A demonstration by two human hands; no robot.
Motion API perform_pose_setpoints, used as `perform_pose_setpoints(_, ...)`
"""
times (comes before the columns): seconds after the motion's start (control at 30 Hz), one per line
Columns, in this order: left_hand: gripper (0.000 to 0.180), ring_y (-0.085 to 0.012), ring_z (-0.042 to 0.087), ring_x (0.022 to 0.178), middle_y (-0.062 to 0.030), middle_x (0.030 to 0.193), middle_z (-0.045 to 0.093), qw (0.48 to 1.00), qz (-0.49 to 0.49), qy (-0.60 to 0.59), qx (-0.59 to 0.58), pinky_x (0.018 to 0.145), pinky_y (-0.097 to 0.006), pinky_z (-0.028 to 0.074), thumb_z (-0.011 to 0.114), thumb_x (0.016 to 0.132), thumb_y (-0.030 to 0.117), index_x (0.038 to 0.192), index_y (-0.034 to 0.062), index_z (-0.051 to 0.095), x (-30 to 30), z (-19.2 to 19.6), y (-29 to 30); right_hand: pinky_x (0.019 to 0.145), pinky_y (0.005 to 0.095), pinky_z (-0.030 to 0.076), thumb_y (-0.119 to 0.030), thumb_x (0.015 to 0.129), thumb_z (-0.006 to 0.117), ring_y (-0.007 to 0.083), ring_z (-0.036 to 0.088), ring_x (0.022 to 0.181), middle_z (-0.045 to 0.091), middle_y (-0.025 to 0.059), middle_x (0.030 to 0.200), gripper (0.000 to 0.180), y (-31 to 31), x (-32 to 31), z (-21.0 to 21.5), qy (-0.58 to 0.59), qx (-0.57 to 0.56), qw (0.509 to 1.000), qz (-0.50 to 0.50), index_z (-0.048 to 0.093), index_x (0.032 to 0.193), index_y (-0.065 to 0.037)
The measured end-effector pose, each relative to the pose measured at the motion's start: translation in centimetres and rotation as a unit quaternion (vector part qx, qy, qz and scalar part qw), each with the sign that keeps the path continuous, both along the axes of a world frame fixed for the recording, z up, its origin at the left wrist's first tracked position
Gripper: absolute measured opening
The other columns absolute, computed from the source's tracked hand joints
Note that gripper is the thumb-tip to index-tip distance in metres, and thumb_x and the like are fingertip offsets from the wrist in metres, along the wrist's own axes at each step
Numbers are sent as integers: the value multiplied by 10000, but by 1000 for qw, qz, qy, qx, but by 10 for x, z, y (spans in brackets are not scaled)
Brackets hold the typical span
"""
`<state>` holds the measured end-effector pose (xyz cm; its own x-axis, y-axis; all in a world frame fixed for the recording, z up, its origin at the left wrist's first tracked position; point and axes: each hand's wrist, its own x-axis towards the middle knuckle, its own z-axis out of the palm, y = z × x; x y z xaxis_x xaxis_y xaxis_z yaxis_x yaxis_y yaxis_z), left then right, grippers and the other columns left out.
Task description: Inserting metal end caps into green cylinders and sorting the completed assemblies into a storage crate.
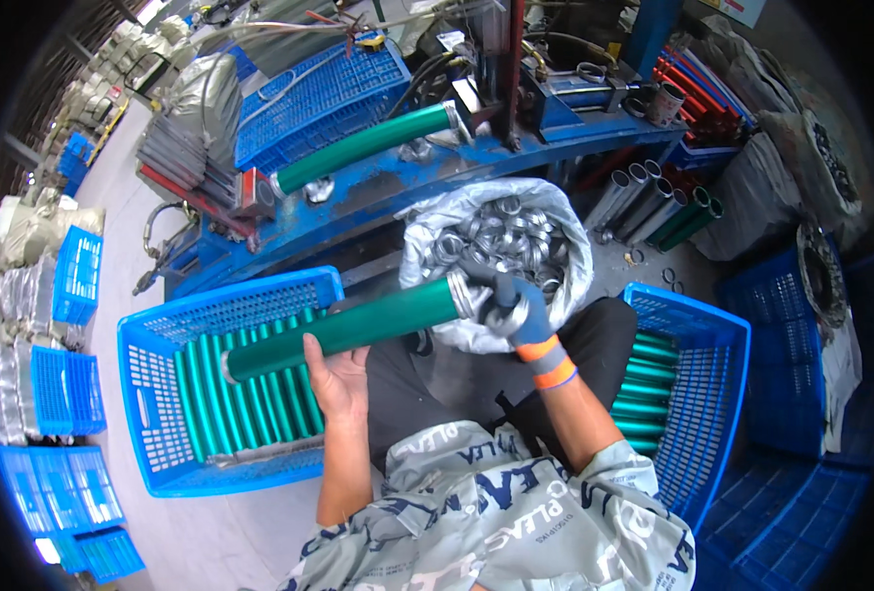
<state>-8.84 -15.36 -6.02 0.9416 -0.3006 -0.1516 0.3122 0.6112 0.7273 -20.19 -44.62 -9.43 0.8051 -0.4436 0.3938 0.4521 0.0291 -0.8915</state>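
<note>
A long green metal tube (358, 330) lies slantwise across my lap, its right end higher. My bare left hand (336, 382) supports it from below near the middle, thumb on the near side and fingers partly hidden beneath. At the tube's right end sits a silvery metal ring (461, 294). My right hand (526, 313), in a blue-grey glove with an orange cuff, is curled around silvery metal rings beside that end; how many is unclear. Just beyond, a white sack (577, 246) stands full of loose metal rings (506, 234).
Blue crates of green tubes flank me, one at left (141, 424), one at right (723, 394). Ahead, a blue metal workbench (358, 212) carries another green tube (363, 148). Upright grey and green tubes (659, 202) stand at the far right, near rings on the floor.
</note>
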Motion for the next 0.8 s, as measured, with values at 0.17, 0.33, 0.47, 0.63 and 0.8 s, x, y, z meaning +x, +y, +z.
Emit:
perform_pose_setpoints(0.17, 667, -269, 652, 1381, -107, 1475, 674, 996, -5, 74, -46, 1155, -466, 564, 791, 1038, 593, 1454, 93, 641, 17, 5, -10, 1080, 436, 591, -357, 978, 812, 375, 783, 1216, 815, 228, 1299, 606, -81, -31, -121, 453, -228, 859, -64, 727, 1503, -67)
perform_pose_setpoints(0.33, 614, -281, 617, 1431, -123, 1517, 656, 998, 1, 53, -46, 1172, -474, 548, 720, 1103, 544, 1493, 79, 625, 42, -5, 15, 1135, 496, 554, -410, 1013, 765, 435, 720, 1326, 741, 262, 1438, 618, -95, 29, -56, 395, -292, 868, -69, 697, 1546, -106)
perform_pose_setpoints(0.47, 565, -306, 595, 1460, -136, 1533, 654, 997, 27, 35, -57, 1166, -466, 548, 655, 1158, 476, 1530, 55, 599, 64, 2, 31, 1135, 498, 552, -384, 1026, 762, 470, 678, 1334, 682, 248, 1512, 627, -98, 183, 31, 114, -419, 887, -161, 645, 1576, -107)
perform_pose_setpoints(0.63, 597, -328, 593, 1468, -147, 1554, 640, 996, 70, 36, -37, 1178, -516, 524, 674, 1149, 475, 1562, 58, 566, 78, 4, 60, 1246, 629, 418, -266, 860, 842, 417, 552, 1500, 586, 155, 1631, 848, -90, 340, 71, 200, -626, 720, -224, 532, 1646, -183)
perform_pose_setpoints(0.8, 586, -321, 614, 1439, -144, 1541, 644, 998, 44, 39, -21, 1166, -488, 533, 712, 1131, 469, 1527, 53, 595, 95, 5, 34, 1207, 666, 428, -312, 842, 864, 399, 607, 1444, 691, 148, 1490, 827, -143, 365, 52, 345, -649, 648, -202, 575, 1600, -156)
